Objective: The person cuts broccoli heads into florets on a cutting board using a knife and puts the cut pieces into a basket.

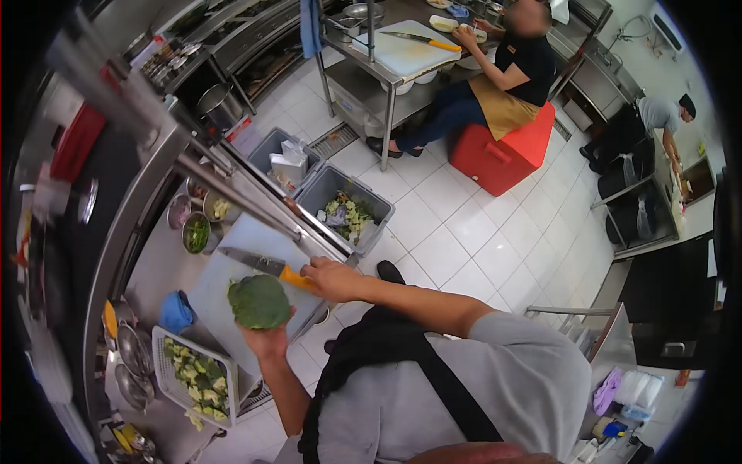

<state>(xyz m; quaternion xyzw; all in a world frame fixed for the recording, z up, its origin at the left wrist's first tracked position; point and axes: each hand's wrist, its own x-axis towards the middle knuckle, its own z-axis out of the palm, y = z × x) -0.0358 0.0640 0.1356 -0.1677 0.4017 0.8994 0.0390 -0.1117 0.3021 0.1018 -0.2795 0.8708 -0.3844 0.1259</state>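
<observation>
My left hand (pixel 267 340) is closed around the underside of a large green broccoli head (pixel 260 301), held above the white cutting board (pixel 216 286). The broccoli's crown faces up and hides most of my fingers. In my right hand (pixel 331 278) is the yellow handle of a kitchen knife (pixel 259 263). Its blade points away over the board, just beyond the broccoli; whether it touches the broccoli I cannot tell. Beside the board, a white plastic basket (pixel 164 363) holds cut broccoli and pale florets. A crumpled blue cloth (pixel 178 312) lies between board and basket.
Metal bowls (pixel 196 233) with chopped vegetables stand beyond the board. Grey bins (pixel 379 205) with scraps and rubbish sit on the floor alongside the counter. A metal rail (pixel 232 197) crosses above the counter. One person sits on a red cooler (pixel 506 155); another person (pixel 657 116) works farther right.
</observation>
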